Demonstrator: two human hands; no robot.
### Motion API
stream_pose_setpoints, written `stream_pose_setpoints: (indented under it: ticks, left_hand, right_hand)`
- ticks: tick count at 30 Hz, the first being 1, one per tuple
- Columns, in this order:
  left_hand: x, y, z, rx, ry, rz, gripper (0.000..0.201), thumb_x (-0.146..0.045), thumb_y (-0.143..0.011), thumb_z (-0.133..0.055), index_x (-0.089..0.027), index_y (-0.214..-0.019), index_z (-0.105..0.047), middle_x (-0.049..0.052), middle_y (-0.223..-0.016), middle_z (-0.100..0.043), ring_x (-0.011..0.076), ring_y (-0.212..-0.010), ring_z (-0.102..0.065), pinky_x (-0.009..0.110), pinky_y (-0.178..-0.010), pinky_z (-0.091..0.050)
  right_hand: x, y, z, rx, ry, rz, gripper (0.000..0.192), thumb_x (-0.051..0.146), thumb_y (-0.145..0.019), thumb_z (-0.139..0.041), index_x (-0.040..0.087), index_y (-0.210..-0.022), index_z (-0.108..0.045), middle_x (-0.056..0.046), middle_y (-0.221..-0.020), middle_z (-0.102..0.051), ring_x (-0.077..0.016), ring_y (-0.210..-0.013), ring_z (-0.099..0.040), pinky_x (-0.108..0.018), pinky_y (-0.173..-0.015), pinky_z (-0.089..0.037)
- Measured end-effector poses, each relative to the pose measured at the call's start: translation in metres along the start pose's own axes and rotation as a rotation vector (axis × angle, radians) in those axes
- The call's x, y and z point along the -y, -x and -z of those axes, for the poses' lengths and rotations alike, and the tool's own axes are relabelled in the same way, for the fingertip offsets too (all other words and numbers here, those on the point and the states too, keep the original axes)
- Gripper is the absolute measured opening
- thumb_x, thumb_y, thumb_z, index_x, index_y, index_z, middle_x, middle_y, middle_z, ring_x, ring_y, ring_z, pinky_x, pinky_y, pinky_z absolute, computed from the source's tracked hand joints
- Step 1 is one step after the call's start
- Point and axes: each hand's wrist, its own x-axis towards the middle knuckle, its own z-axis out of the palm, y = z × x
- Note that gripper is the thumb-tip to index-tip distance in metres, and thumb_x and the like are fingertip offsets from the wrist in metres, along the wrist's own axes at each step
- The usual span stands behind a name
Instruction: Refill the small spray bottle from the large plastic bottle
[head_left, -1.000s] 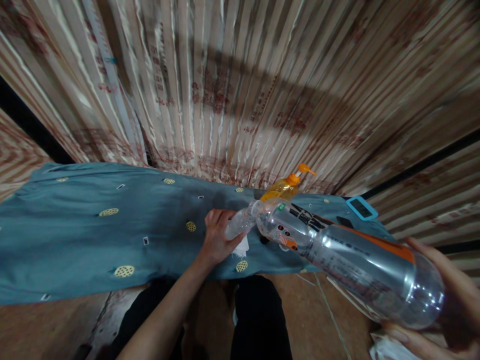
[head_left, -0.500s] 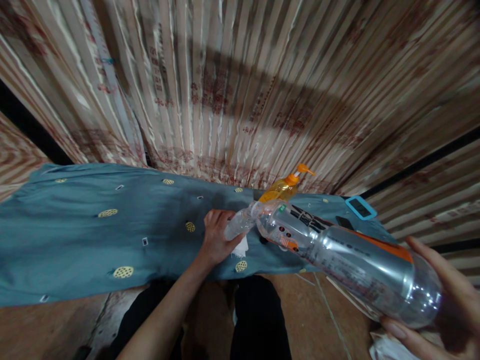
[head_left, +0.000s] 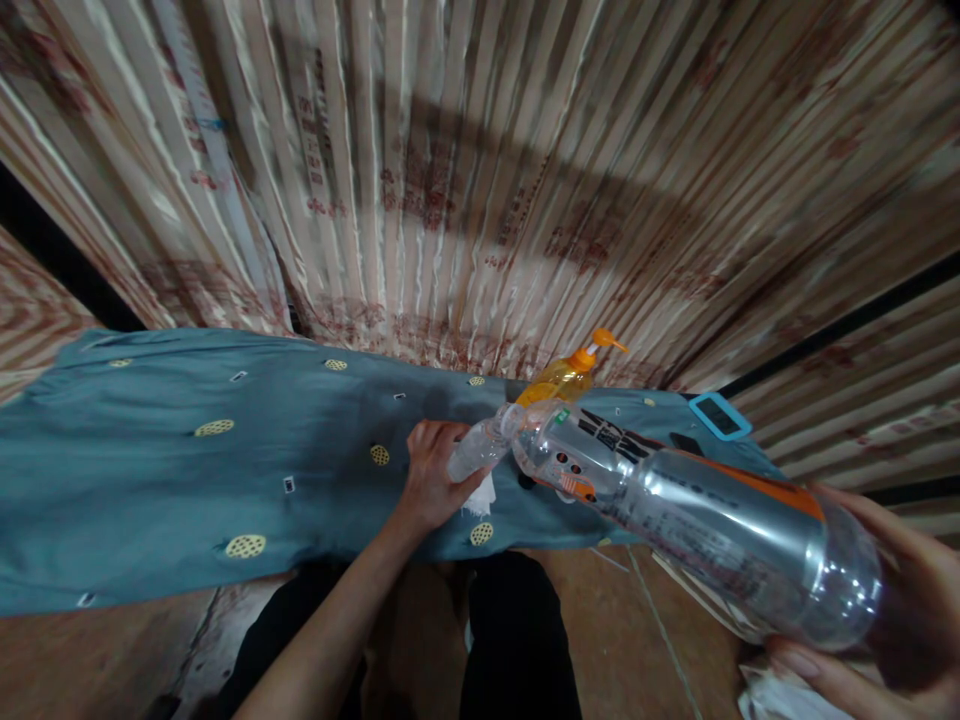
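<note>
My left hand [head_left: 433,470] is closed around a small clear plastic bottle [head_left: 480,448], which leans with its neck up and to the right. In my right hand [head_left: 900,610] is a large clear plastic bottle [head_left: 720,530] with a silver and orange label, gripped near its base. This big bottle is tilted, its narrow end down to the left, meeting the mouth of the small one. Whether liquid passes between them I cannot tell. A pump bottle [head_left: 559,380] with yellow liquid and an orange top stands just behind the two mouths. White tissue [head_left: 480,497] lies below the small bottle.
A teal cloth with pineapple prints [head_left: 165,480] covers the long surface before me. Toward its right end lie a blue-framed device [head_left: 720,415] and a dark flat object [head_left: 685,443]. Pleated curtains [head_left: 465,200] hang behind. White plastic [head_left: 780,690] sits on the floor at lower right.
Both bottles stay mouth to mouth in nearly the same pose. The fingers of my right hand have shifted slightly around the large bottle's base.
</note>
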Motion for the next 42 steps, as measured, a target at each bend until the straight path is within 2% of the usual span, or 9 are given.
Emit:
stream_pose_setpoints:
  ticks: [3, 6, 8, 12, 16, 23, 28, 33, 42]
  left_hand:
    - [0.000, 0.000, 0.000, 0.014, 0.000, -0.005, 0.037, -0.047, -0.083, -0.073, -0.021, -0.106, -0.060, 0.006, -0.103, -0.066, 0.0271, -0.099, -0.057, 0.045, -0.094, -0.044]
    - [0.000, 0.000, 0.000, 0.019, -0.003, 0.008, 0.036, -0.048, -0.083, -0.073, -0.022, -0.105, -0.061, 0.006, -0.103, -0.066, 0.0272, -0.099, -0.057, 0.045, -0.094, -0.044]
    - [-0.001, -0.001, 0.000, 0.017, -0.005, 0.020, 0.037, -0.047, -0.082, -0.073, -0.022, -0.105, -0.061, 0.006, -0.103, -0.067, 0.0272, -0.099, -0.057, 0.045, -0.094, -0.044]
    - [-0.002, -0.001, 0.000, 0.015, -0.004, 0.018, 0.036, -0.046, -0.082, -0.074, -0.022, -0.106, -0.061, 0.006, -0.103, -0.067, 0.0271, -0.099, -0.057, 0.045, -0.095, -0.044]
    - [-0.002, 0.000, 0.001, 0.006, -0.001, 0.002, 0.036, -0.045, -0.082, -0.073, -0.021, -0.106, -0.061, 0.007, -0.104, -0.067, 0.0274, -0.099, -0.057, 0.046, -0.094, -0.044]
    - [-0.001, -0.001, 0.001, 0.026, -0.007, 0.016, 0.037, -0.048, -0.082, -0.073, -0.022, -0.106, -0.062, 0.006, -0.103, -0.067, 0.0272, -0.099, -0.058, 0.046, -0.095, -0.044]
    - [-0.002, -0.001, 0.002, 0.015, 0.001, 0.002, 0.037, -0.049, -0.083, -0.072, -0.022, -0.106, -0.061, 0.007, -0.103, -0.067, 0.0272, -0.099, -0.058, 0.046, -0.094, -0.044]
    - [-0.002, -0.001, 0.001, 0.028, 0.001, 0.013, 0.037, -0.048, -0.082, -0.074, -0.022, -0.106, -0.061, 0.006, -0.103, -0.067, 0.0272, -0.099, -0.058, 0.046, -0.094, -0.044]
    - [-0.001, 0.000, 0.000, 0.012, -0.015, 0.003, 0.037, -0.046, -0.081, -0.075, -0.023, -0.107, -0.061, 0.006, -0.104, -0.067, 0.0275, -0.099, -0.057, 0.046, -0.094, -0.044]
  right_hand:
    - [-0.008, 0.001, 0.000, 0.021, -0.215, 0.021, 0.094, 0.053, -0.064, -0.085, 0.040, -0.150, -0.049, -0.007, -0.132, -0.066, -0.0358, -0.107, -0.071, -0.043, -0.077, -0.066]
    - [-0.010, 0.000, 0.001, 0.004, -0.241, 0.046, 0.096, 0.045, -0.061, -0.088, 0.033, -0.149, -0.052, -0.005, -0.130, -0.068, -0.0275, -0.106, -0.070, -0.028, -0.083, -0.062]
    - [-0.010, -0.001, 0.000, 0.019, -0.227, 0.035, 0.097, 0.045, -0.061, -0.088, 0.032, -0.150, -0.051, -0.005, -0.133, -0.067, -0.0269, -0.111, -0.069, -0.025, -0.086, -0.060]
    - [-0.013, 0.000, 0.001, 0.032, -0.210, 0.006, 0.102, 0.047, -0.059, -0.088, 0.031, -0.152, -0.049, -0.009, -0.136, -0.066, -0.0340, -0.113, -0.069, -0.036, -0.078, -0.064]
    - [-0.014, 0.001, 0.002, 0.020, -0.200, 0.003, 0.102, 0.049, -0.060, -0.087, 0.031, -0.153, -0.048, -0.011, -0.136, -0.066, -0.0393, -0.113, -0.069, -0.052, -0.089, -0.060]
    - [0.001, -0.009, -0.001, 0.002, -0.262, 0.075, 0.093, 0.039, -0.066, -0.087, 0.031, -0.151, -0.050, 0.001, -0.143, -0.063, -0.0179, -0.117, -0.067, -0.015, -0.099, -0.048]
    - [-0.001, -0.010, 0.001, 0.014, -0.311, 0.078, 0.094, 0.036, -0.067, -0.086, 0.030, -0.153, -0.048, 0.003, -0.147, -0.061, -0.0173, -0.120, -0.065, -0.015, -0.100, -0.047]
    - [-0.006, -0.008, 0.000, 0.006, -0.305, 0.036, 0.096, 0.038, -0.065, -0.087, 0.030, -0.153, -0.048, 0.000, -0.146, -0.061, -0.0226, -0.121, -0.066, -0.024, -0.101, -0.052]
    - [0.001, -0.009, -0.002, -0.026, -0.369, 0.075, 0.091, 0.033, -0.064, -0.089, 0.035, -0.148, -0.053, 0.003, -0.141, -0.064, -0.0175, -0.119, -0.065, -0.016, -0.096, -0.052]
